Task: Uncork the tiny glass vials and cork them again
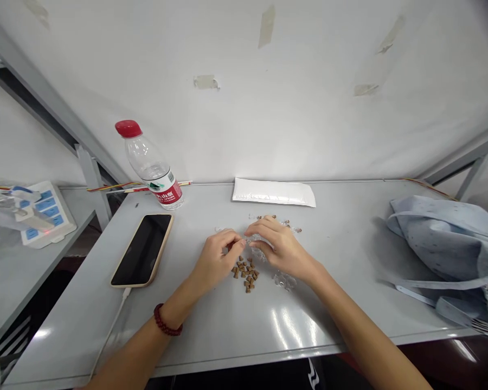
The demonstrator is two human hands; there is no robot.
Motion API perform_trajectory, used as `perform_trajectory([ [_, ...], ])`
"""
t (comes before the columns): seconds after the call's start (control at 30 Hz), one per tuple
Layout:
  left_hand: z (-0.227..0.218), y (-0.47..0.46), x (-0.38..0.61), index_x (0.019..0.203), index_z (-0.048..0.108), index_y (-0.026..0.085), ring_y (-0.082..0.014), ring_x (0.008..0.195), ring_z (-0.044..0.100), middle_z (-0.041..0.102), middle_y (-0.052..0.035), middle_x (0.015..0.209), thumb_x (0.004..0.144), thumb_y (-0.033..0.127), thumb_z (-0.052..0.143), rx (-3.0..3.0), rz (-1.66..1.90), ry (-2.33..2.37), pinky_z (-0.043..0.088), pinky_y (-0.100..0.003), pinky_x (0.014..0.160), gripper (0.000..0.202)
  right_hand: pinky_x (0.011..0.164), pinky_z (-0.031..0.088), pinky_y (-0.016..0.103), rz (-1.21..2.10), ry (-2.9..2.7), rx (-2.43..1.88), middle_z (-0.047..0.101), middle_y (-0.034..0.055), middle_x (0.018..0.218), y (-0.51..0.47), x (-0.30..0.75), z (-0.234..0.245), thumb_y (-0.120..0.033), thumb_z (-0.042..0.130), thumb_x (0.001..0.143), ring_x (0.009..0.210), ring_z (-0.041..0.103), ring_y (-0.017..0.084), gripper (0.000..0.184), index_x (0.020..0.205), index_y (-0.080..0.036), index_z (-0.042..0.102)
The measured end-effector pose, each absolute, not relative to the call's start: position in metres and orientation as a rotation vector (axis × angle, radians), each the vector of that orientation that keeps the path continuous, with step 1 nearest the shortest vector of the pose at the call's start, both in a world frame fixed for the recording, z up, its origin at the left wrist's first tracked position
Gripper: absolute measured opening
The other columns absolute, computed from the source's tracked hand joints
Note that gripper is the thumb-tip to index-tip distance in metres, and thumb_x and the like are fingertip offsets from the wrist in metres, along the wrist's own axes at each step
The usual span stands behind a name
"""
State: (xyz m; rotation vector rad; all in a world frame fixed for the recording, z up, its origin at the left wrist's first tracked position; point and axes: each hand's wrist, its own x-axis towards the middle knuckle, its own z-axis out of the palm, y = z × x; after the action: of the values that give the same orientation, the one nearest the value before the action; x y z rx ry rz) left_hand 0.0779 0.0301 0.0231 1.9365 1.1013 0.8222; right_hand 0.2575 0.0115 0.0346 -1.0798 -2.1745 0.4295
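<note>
My left hand (219, 255) and my right hand (280, 244) meet over the middle of the table. Their fingertips pinch a tiny clear piece, mostly hidden by the fingers. Just below them lies a loose pile of small brown cork-like stoppers (248, 273). Behind my right hand are several little clear tubes with brown ends (296, 230). More clear small pieces (284, 280) lie under and beside my right wrist, and another clear piece (218, 229) lies behind my left hand.
A white packet (273, 193) lies by the back wall. To the left stand a red-capped water bottle (156, 173) and a phone (142, 250) with its charging cable (110, 327). A light blue cloth bag (447, 238) occupies the right end. A power strip (51, 214) sits on the neighbouring surface.
</note>
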Motion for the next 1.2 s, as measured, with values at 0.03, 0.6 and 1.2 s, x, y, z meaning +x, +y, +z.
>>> perform_trajectory([
  [0.03, 0.023, 0.030, 0.077, 0.061, 0.051, 0.019, -0.0137, 0.063, 0.047, 0.050, 0.0010, 0.061, 0.084, 0.023, 0.044, 1.984, 0.849, 1.096, 0.037, -0.025, 0.059, 0.024, 0.075, 0.046, 0.033, 0.446, -2.177, -1.079, 0.063, 0.0045, 0.095, 0.011, 0.257, 0.035, -0.003, 0.046, 0.087, 0.084, 0.051, 0.018, 0.024, 0.099, -0.021, 0.057],
  [0.6, 0.019, 0.031, 0.068, 0.082, 0.065, 0.018, -0.0194, 0.083, 0.052, 0.063, -0.0037, 0.079, 0.075, 0.006, 0.050, 2.415, 0.556, 0.710, 0.047, -0.032, 0.076, 0.021, 0.078, 0.041, 0.037, 0.256, -2.209, -1.560, 0.065, 0.0097, 0.097, 0.035, 0.283, 0.015, -0.008, 0.053, 0.087, 0.090, 0.054, 0.024, 0.015, 0.094, -0.016, 0.064],
  [1.2, 0.003, 0.036, 0.075, 0.103, 0.067, 0.012, -0.0222, 0.093, 0.054, 0.065, -0.0085, 0.091, 0.086, 0.005, 0.038, 2.377, 0.635, 1.053, 0.047, -0.037, 0.085, 0.034, 0.073, 0.037, 0.033, 0.416, -2.219, -1.671, 0.068, 0.0058, 0.086, 0.030, 0.260, 0.018, -0.009, 0.056, 0.078, 0.085, 0.053, 0.023, 0.016, 0.091, -0.018, 0.060],
])
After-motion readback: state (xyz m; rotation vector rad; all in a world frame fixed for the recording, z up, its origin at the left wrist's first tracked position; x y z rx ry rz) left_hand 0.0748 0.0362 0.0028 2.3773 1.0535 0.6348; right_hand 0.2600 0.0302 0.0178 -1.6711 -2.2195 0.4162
